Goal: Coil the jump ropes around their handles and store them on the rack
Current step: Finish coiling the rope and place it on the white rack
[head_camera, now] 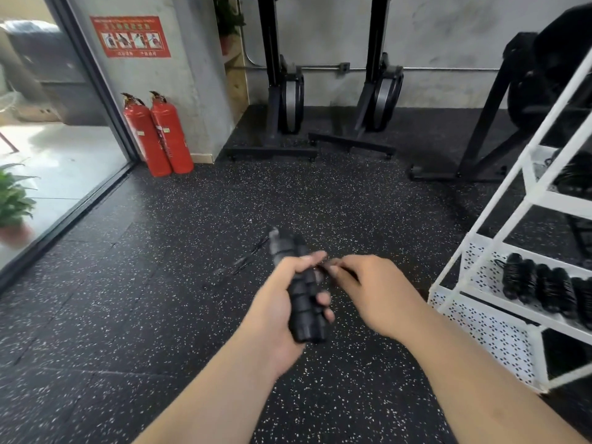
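Centre of the frame, just below the middle: the left hand [278, 302] is wrapped around the pair of black handles [302, 302], fingers [323, 298] curled shut on them, the handle tops poking up past the thumb. Right beside it, the right hand [371, 290] pinches what looks like the thin rope [322, 266] between thumb and forefinger, right at the handles; the blur makes the exact contact hard to read. A loose stretch of the rope trails away toward the upper left across the speckled floor [179, 283]. Here is the risk, as I judge it: that slack tail lies free, so a wrap pulled too loosely could slide off the handle ends and the whole coil could spring open. If the left grip eases while the right hand swings round, the two handles could splay apart and the turns would lose their seat. The trailing length might also snag or kink as it drags over the rubber. At the right edge stands the white rack [480, 238], where coiled ropes [538, 285] already sit in a row on a low shelf; a fat, uneven bundle may not settle neatly beside them, or could roll off the perforated shelf.
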`<state>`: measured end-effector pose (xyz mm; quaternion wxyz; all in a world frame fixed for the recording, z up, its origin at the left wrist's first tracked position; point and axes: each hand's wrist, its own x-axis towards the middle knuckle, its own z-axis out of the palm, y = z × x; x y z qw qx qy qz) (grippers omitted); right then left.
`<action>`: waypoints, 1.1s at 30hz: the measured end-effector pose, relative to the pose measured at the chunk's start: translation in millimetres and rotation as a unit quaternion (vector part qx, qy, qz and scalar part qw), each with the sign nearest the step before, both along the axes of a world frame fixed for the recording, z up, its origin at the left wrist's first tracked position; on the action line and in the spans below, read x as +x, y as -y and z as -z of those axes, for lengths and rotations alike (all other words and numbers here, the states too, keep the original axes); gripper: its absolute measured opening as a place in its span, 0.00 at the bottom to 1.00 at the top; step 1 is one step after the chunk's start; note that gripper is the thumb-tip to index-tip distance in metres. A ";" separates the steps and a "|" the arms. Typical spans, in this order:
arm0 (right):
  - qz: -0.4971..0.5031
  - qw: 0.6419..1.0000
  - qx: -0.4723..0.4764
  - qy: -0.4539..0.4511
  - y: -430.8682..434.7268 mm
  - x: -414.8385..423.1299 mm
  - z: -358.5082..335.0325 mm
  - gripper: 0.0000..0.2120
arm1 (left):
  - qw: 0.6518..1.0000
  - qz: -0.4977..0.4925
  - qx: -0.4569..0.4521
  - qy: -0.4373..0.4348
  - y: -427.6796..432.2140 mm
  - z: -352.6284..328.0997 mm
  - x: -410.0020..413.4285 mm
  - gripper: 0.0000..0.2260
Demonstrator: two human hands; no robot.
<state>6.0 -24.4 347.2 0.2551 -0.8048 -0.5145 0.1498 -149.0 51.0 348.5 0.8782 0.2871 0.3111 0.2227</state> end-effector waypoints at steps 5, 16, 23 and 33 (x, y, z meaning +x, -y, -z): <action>-0.037 0.999 -0.025 -0.022 0.6 1.0 -1.3 0.10 | 0.999 -0.029 0.033 -0.015 -6.9 -2.0 -0.3 0.24; 0.007 0.998 -0.068 -0.001 23.1 39.9 -12.6 0.15 | 0.976 -0.183 0.036 -0.116 -80.5 -4.0 -44.7 0.13; 0.047 0.993 -0.080 0.073 21.7 39.6 -3.9 0.13 | 0.662 0.060 0.551 -0.504 -46.5 2.6 -34.9 0.11; 0.016 0.996 0.074 0.055 19.4 25.6 -15.6 0.23 | 0.544 0.058 0.690 -0.475 -30.0 -6.8 -27.6 0.21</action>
